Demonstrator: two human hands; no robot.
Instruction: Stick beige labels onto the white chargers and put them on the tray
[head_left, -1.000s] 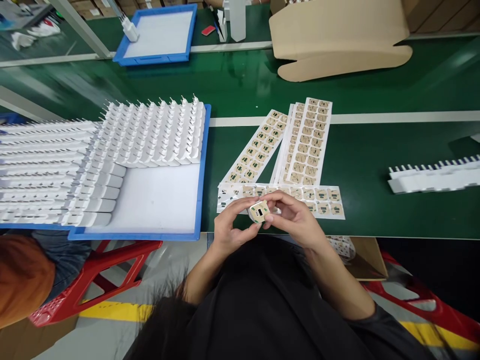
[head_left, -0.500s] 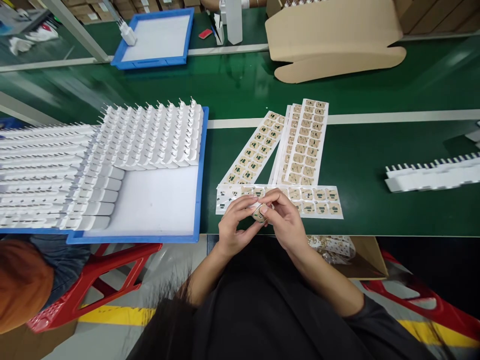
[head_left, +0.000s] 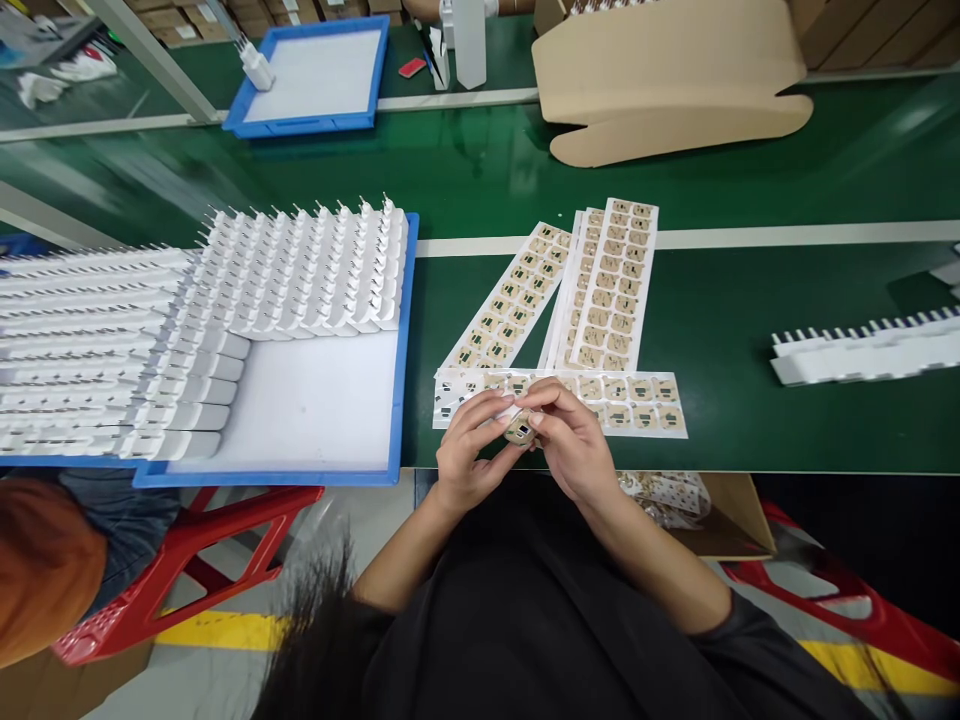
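In front of my body, my left hand point(head_left: 472, 448) and my right hand point(head_left: 571, 440) both grip a small white plug adapter point(head_left: 519, 428). A tan sticker with dark cut-outs covers the face turned toward me. Fingers hide most of its body. Just behind my hands, a sticker sheet point(head_left: 645, 400) lies crosswise, several spots at its left end bare of tan labels. Other sticker sheets point(head_left: 611, 290) are stacked beyond it, with one slanted sheet point(head_left: 506, 300) to their left.
On the left, a blue tray point(head_left: 402, 380) holds rows of white plug adapters point(head_left: 315, 270), pins up. Another row of white adapters point(head_left: 870, 345) stands at the right. Across the bench are a second blue tray point(head_left: 307, 127) and a cardboard flap point(head_left: 667, 80). A person's orange-clad part shows lower left.
My right thumb has shifted off the sticker toward the adapter's edge, so more of the tan face shows. Both hands stay in nearly the same place.
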